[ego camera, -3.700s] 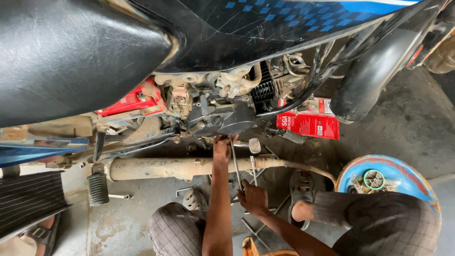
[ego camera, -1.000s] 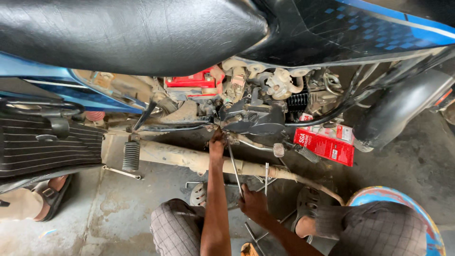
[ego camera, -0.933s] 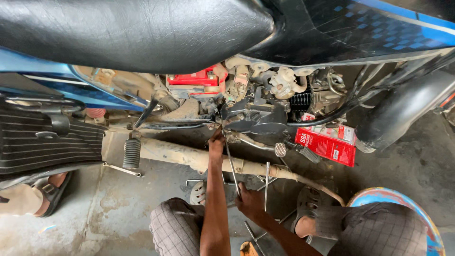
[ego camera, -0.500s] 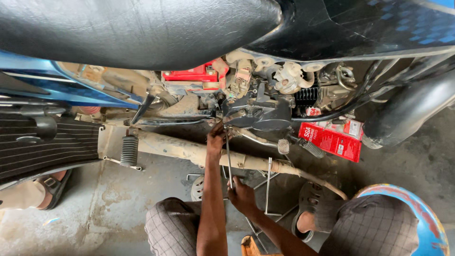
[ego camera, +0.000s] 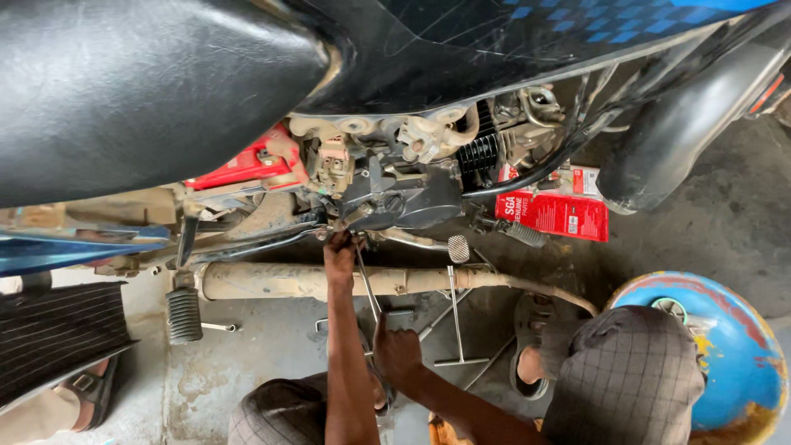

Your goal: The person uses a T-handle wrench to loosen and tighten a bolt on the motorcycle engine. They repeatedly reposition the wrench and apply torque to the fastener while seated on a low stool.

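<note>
**A:** So what's each hand on? Hard to see under that black seat (ego camera: 148,91).

**B:** The left hand (ego camera: 339,255) is up at the engine (ego camera: 404,194), fingers curled and bunched at the top end of a long thin metal tool (ego camera: 368,288), right under the dark engine cover. I can't tell whether they're pinching the tool tip or a fitting there. The right hand (ego camera: 397,354) sits at about 5 o'clock from the left one, closed in a fist around the tool's lower end.

**A:** And the tool itself?

**B:** It runs slanted between the two hands, crossing in front of the rusty exhaust pipe (ego camera: 329,282).

**A:** Anything else around?

**B:** A T-handle wrench (ego camera: 456,325) lies on the concrete floor (ego camera: 255,346) at 3 o'clock from the right hand. There's a red box (ego camera: 560,216) behind the engine at 2 o'clock, and a blue drum (ego camera: 733,354) far right.
</note>
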The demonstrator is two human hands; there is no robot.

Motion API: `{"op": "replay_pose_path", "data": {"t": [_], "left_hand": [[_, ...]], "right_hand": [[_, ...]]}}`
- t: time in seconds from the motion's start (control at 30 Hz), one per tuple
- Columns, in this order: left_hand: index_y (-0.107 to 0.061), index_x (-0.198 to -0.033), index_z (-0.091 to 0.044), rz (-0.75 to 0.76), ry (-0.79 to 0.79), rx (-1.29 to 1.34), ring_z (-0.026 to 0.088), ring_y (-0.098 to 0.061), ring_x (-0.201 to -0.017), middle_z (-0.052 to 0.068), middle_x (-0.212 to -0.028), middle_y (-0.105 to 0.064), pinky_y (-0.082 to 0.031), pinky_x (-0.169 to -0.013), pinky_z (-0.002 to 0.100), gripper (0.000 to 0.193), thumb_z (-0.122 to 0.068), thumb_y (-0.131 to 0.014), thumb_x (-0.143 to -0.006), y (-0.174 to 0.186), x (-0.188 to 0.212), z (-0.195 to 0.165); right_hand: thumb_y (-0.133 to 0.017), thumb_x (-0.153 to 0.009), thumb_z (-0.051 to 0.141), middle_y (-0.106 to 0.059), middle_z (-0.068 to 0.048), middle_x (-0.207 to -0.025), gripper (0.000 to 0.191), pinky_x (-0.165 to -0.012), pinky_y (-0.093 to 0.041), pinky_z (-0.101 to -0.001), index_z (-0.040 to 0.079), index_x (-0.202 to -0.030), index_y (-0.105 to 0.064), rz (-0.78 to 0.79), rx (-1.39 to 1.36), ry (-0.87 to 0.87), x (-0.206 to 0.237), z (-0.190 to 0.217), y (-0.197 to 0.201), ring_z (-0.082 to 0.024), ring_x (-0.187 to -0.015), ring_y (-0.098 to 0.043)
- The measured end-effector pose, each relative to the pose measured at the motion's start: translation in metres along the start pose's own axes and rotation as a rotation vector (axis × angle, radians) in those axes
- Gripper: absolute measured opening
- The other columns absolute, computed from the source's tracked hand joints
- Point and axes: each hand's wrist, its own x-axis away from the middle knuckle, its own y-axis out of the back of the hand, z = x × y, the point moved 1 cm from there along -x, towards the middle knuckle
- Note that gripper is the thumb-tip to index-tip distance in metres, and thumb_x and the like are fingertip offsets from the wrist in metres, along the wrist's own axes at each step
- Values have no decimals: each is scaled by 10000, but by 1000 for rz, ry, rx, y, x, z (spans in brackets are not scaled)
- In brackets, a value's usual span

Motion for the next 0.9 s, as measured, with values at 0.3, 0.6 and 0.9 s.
{"op": "replay_pose_path", "data": {"t": [0.3,0.6,0.9], "left_hand": [[-624,-1136,-15,103,-66,123,150,-639,-884,41,-990,-645,-628,-873,394,368,181,-591,-826,-2,3,-7],[-631,-1113,-46,46,-30,104,145,-646,-882,33,-996,-648,-625,-878,384,348,123,-597,-811,-2,4,-6],[-586,-1095,-15,178,264,-90,299,-715,-709,138,-820,-733,-582,-529,380,194,-64,-637,-914,-10,58,-7]], "right_hand": [[-633,-872,234,-721,-147,-722,289,-611,-538,-474,53,-1079,-543,-34,-123,-102,-1,4,0,-328,-655,-707],[-610,-892,243,-704,-153,-689,316,-584,-527,-498,20,-1100,-529,-16,-114,-66,0,8,7,-352,-609,-690],[-601,-903,253,-718,-162,-805,245,-665,-544,-477,33,-1009,-578,-139,-6,97,17,5,22,-339,-715,-701]]}}
